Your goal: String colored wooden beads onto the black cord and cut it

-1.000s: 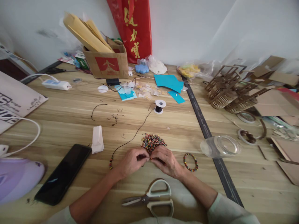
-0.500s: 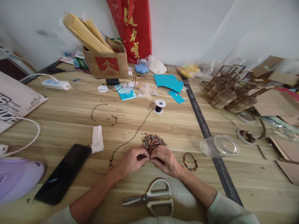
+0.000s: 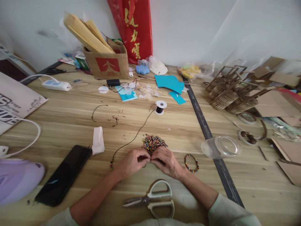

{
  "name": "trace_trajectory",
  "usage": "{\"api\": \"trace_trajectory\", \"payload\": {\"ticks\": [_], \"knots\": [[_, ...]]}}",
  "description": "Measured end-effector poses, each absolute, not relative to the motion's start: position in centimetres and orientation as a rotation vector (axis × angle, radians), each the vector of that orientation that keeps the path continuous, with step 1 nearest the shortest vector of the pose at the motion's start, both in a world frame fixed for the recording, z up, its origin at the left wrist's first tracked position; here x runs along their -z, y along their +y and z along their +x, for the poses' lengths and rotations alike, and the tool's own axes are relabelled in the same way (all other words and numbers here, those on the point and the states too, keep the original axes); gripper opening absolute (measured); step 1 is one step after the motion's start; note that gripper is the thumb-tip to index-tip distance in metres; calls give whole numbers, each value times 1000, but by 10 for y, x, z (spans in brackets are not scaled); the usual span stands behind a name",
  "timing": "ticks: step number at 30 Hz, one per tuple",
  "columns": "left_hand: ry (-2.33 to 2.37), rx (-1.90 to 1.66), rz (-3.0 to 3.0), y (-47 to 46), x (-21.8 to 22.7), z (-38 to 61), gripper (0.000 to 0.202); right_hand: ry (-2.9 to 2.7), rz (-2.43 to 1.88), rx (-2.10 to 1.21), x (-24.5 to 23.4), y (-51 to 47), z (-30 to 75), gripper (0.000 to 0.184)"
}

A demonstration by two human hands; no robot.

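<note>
My left hand [image 3: 134, 162] and my right hand [image 3: 166, 161] meet fingertip to fingertip at the near edge of a pile of small multicoloured beads [image 3: 154, 142]. Both are closed in a pinch. A black cord [image 3: 131, 142] runs from a white spool [image 3: 161, 107] to a few threaded beads [image 3: 111, 164], then passes under my left hand. A short dark bit of it shows below the left fingers, which grip the cord. Whatever sits in the right fingertips is too small and covered to make out. Right of that hand lies a beaded bracelet [image 3: 191, 163].
White-handled scissors [image 3: 150, 199] lie in front of me, between my forearms. A black phone [image 3: 64, 175] and a folded white paper [image 3: 98, 140] are on the left. On the right, a clear jar [image 3: 221, 147] lies on its side, with small woven baskets [image 3: 225, 91] behind.
</note>
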State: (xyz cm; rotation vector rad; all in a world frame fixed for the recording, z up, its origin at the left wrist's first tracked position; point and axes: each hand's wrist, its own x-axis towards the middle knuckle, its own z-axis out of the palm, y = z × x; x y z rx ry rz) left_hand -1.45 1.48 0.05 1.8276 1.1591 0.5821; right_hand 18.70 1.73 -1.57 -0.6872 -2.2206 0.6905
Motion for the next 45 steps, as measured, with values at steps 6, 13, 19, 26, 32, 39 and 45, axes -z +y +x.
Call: {"api": "trace_trajectory", "payload": {"ticks": [6,13,19,26,32,39,45], "knots": [[1161,-566,1809,15,-4,-15,14,-2227,-687,-676,18,18,188,6],[1172,-579,1731,15,-4,-14,8,-2236,-687,-685,15,18,187,7],[1194,-565,1709,15,-2,-15,7,-2240,-692,-689,15,17,187,5],[1191,-560,1724,15,0,-15,7,-2238,-688,-678,16,18,187,5],[1207,-543,1721,15,-3,-14,6,-2259,-689,-656,13,18,186,8],[1195,-578,1756,15,1,-15,7,-2275,-687,-632,14,18,187,7],[1188,-585,1745,15,1,-14,7,-2267,-689,-646,15,18,187,7]]}}
